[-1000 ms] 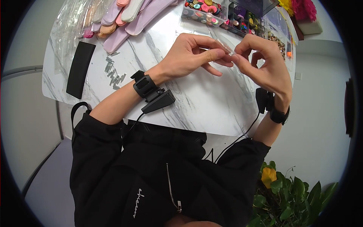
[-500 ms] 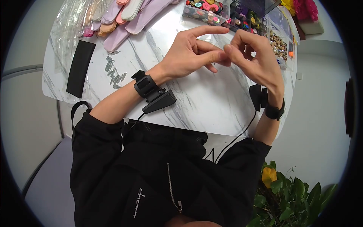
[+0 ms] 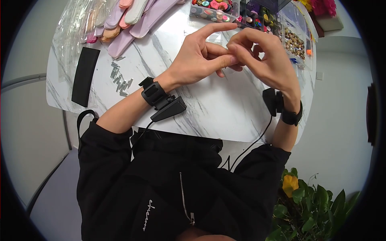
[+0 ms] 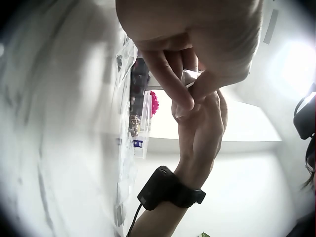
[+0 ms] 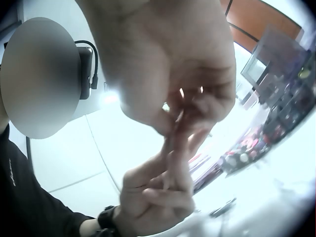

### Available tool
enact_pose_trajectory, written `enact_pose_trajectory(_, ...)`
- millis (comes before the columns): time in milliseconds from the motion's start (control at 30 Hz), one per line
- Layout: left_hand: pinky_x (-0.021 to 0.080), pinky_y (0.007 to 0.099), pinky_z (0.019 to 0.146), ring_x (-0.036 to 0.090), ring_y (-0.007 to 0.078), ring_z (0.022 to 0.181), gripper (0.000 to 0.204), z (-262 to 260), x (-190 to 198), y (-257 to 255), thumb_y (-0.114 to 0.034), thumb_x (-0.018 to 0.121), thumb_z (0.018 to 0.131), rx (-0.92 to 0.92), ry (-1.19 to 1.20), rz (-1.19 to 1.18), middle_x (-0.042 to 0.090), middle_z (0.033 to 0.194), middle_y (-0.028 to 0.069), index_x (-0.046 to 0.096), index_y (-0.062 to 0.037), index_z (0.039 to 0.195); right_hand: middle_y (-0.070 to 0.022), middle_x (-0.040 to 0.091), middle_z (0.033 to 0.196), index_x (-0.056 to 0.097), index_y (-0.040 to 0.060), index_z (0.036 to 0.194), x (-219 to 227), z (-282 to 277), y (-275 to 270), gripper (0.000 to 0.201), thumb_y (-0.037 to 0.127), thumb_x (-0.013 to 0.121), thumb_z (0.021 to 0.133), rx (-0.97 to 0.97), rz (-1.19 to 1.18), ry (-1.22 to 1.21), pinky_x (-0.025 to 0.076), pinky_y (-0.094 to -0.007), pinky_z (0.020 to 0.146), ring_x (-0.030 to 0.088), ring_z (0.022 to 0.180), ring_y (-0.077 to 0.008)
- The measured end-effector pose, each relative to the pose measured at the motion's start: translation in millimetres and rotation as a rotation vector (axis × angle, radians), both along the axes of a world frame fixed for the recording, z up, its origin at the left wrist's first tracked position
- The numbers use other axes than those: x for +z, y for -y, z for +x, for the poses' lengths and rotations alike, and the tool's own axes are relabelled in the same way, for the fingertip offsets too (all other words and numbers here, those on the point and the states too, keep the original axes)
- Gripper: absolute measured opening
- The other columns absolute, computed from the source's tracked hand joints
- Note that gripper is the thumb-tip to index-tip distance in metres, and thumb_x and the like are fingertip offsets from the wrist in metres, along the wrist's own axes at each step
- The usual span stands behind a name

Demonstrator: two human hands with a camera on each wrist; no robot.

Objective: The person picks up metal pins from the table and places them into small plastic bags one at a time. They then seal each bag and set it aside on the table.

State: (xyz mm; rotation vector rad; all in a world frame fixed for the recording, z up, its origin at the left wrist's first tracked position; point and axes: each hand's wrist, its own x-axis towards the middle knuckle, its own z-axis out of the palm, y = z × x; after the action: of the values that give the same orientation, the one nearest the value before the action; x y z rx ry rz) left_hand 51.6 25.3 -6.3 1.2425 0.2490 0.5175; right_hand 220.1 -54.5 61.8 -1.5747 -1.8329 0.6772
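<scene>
Over the marble table (image 3: 209, 108) my two hands meet fingertip to fingertip. My left hand (image 3: 225, 60) pinches a small shiny piece (image 4: 190, 77) between thumb and fingers, its index finger stretched out straight above. My right hand (image 3: 235, 49) has its fingers curled and pinches at the same spot; the piece is hidden in the head view. In the right wrist view the right hand (image 5: 190, 111) shows small glints at its fingertips, with the left hand (image 5: 163, 192) below. A black camera is strapped on each wrist.
Compartment boxes of coloured buttons (image 3: 213, 8) stand at the table's far edge. Pastel oblong pieces (image 3: 128, 20) and clear plastic bags (image 3: 74, 28) lie far left, near a black strip (image 3: 82, 76) and several small metal clips (image 3: 120, 78). A potted plant (image 3: 309, 201) is lower right.
The hands have drawn closer together and shifted slightly left. The left index finger has straightened out, and the clear piece seen between the hands before is now covered by fingers.
</scene>
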Motion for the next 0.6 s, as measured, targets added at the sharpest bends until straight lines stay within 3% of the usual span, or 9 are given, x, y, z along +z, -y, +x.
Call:
enact_pose_trajectory(100,0.052,0.0214,0.059,0.068,0.0165,0.084,0.061,2,-2,0,-0.008,0.065,0.089,0.016,-0.009,0.034,0.070,0.097,0.0163,0.033,-0.0009,0.141,-0.0008,0.059,0.071,0.060,0.0006,0.083,-5,-8,0,0.007,0.005,0.060,0.088,-0.086,0.083,-0.043,0.038,-0.0200,0.053,0.054,0.064,-0.0058)
enact_pose_trajectory(200,0.049,0.0209,0.056,0.067,0.0114,0.084,0.043,6,-5,7,-0.014,0.068,0.087,0.046,0.076,-0.122,0.071,0.093,0.0090,0.050,-0.0026,0.124,-0.0036,0.062,0.071,0.062,-0.0003,0.083,-4,-7,-1,0.001,0.000,0.061,0.084,-0.253,0.365,-0.041,0.040,-0.0185,0.054,0.052,0.059,-0.0059)
enact_pose_trajectory(233,0.049,0.0209,0.056,0.067,0.0114,0.084,0.043,5,-5,7,-0.014,0.068,0.087,0.048,0.079,-0.120,0.071,0.093,0.0090,0.050,-0.0026,0.124,-0.0036,0.062,0.071,0.062,-0.0003,0.083,-3,-3,-2,0.001,0.000,0.061,0.084,-0.251,0.367,-0.040,0.040,-0.0185,0.054,0.052,0.059,-0.0059)
enact_pose_trajectory(333,0.048,0.0235,0.061,0.064,0.0129,0.081,0.028,0,-3,8,-0.011,0.070,0.084,-0.468,-0.129,-0.058,0.069,0.099,0.0116,0.058,-0.0023,0.109,-0.0025,0.063,0.072,0.064,-0.0002,0.086,3,16,-2,0.002,0.000,0.062,0.085,-0.327,0.305,-0.105,0.040,-0.0184,0.058,0.052,0.065,-0.0045)
enact_pose_trajectory(367,0.048,0.0235,0.061,0.064,0.0129,0.081,0.028,-2,-2,10,-0.011,0.070,0.084,-0.461,-0.131,-0.057,0.069,0.099,0.0116,0.058,-0.0023,0.109,-0.0025,0.063,0.072,0.064,-0.0002,0.086,0,17,-3,0.002,0.000,0.062,0.085,-0.320,0.306,-0.108,0.040,-0.0184,0.058,0.052,0.065,-0.0045)
enact_pose_trajectory(433,0.046,0.0227,0.061,0.062,0.0113,0.080,0.021,-5,4,15,-0.015,0.075,0.080,-0.800,-0.191,0.079,0.069,0.094,0.0058,0.062,-0.0032,0.092,-0.0041,0.063,0.072,0.064,-0.0005,0.088,-5,13,-8,0.004,0.002,0.062,0.085,-0.360,0.314,-0.131,0.042,-0.0205,0.060,0.054,0.066,-0.0067)
enact_pose_trajectory(500,0.045,0.0227,0.062,0.062,0.0111,0.081,0.022,-6,3,17,-0.017,0.076,0.079,-0.823,-0.196,0.093,0.068,0.094,0.0049,0.062,-0.0031,0.091,-0.0049,0.063,0.073,0.065,-0.0007,0.089,-14,11,-10,0.005,0.002,0.062,0.086,-0.375,0.314,-0.147,0.043,-0.0215,0.061,0.054,0.066,-0.0078)
enact_pose_trajectory(600,0.044,0.0227,0.064,0.062,0.0106,0.084,0.025,-7,2,17,-0.020,0.078,0.078,-0.877,-0.196,0.123,0.068,0.094,0.0032,0.064,-0.0030,0.091,-0.0039,0.066,0.083,0.067,0.0022,0.099,-28,13,-10,0.011,0.006,0.062,0.089,-0.118,0.030,-0.007,0.044,-0.0228,0.066,0.057,0.075,-0.0099)
